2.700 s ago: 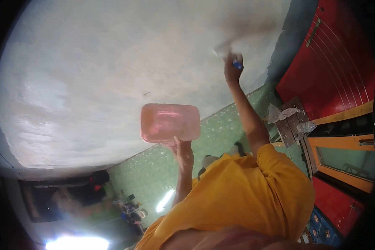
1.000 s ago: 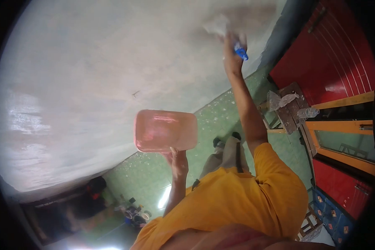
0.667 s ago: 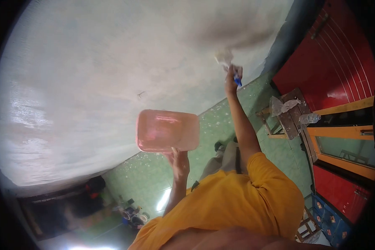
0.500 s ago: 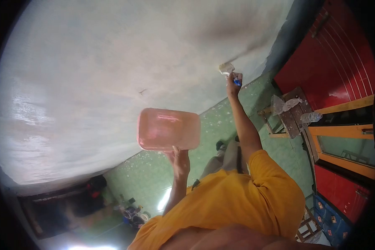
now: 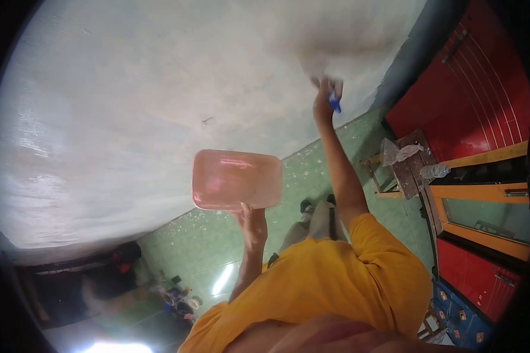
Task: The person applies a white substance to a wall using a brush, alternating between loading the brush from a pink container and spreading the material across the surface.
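My left hand (image 5: 252,220) grips the lower edge of a pink rectangular plastic tub (image 5: 237,179), thumb over the rim. The tub is held up in front of me, near the wall. In my right hand (image 5: 325,100) is a paintbrush (image 5: 334,101) with a blue handle end; its head is smeared by motion against the wall. The wall (image 5: 159,88) is whitish and patchy, with wet-looking shine at the left and a darker grey-brown area above the brush. A small dark mark (image 5: 207,121) shows on the wall, left of my right hand.
Green floor tiles (image 5: 218,250) carry white specks along the wall. At the right, a small wooden stool (image 5: 407,165) holds a plastic bag (image 5: 400,152) and a clear bottle (image 5: 434,171), beside a red cabinet (image 5: 471,100). Several small items (image 5: 179,297) stand on the floor at lower left.
My right hand has moved up along the wall with the paintbrush, whose head is now blurred. The tub stays nearly in place, and the view has shifted slightly.
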The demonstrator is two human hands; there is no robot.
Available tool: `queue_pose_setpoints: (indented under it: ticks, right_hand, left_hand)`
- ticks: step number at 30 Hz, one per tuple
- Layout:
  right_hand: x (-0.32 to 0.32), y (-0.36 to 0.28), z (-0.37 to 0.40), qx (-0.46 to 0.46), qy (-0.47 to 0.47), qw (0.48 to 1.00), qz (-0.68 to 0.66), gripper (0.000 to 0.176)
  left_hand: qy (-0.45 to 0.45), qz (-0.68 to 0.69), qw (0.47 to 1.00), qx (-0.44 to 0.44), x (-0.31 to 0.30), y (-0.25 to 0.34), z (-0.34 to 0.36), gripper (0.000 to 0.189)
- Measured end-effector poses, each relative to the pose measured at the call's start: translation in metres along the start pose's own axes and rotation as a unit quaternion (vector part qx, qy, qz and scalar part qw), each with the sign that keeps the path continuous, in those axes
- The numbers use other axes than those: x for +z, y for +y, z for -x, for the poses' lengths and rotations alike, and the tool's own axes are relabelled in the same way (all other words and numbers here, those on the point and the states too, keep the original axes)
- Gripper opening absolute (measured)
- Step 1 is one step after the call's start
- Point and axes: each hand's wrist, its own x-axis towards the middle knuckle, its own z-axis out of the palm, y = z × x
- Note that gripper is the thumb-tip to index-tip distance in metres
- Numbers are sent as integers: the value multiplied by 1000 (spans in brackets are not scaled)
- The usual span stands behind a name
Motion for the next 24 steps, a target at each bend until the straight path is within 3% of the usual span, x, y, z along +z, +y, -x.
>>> queue_pose_setpoints:
  ticks: [2,4,6,8,10,11,13,16,18,20,22,24]
  right_hand:
    - [-76,74,27,-35,8,991,126,15]
    - [-100,93,47,14,32,986,162,15]
    - [-103,93,53,53,39,979,192,16]
    - [-70,64,42,75,24,973,215,18]
    - [-8,28,16,15,25,995,95,16]
    - [20,0,4,-31,-6,987,158,17]
    - [72,-68,-3,-8,-37,993,113,19]
    - [93,-90,-10,-67,-62,994,62,20]
    - [69,-53,-1,-85,-54,992,73,21]
    - [24,5,20,-71,-32,994,74,22]
    - [-44,74,45,-66,4,992,112,25]
    - [-95,99,65,70,11,977,200,26]
  left_hand:
    - [8,102,995,4,2,0,1,57]
    - [11,291,957,-6,4,8,1,46]
    - [24,303,952,-21,5,17,2,47]
    - [26,268,963,-20,4,15,5,48]
    - [19,178,984,-8,-3,4,11,49]
    - [19,203,979,-8,-3,7,11,49]
    - [22,251,968,-9,0,17,11,48]
    - [51,352,935,-12,4,19,13,47]
    - [51,125,989,57,2,6,20,50]
    - [55,28,996,63,1,6,25,54]
    - [68,87,994,16,4,12,27,60]
    - [79,180,980,-16,6,19,28,61]
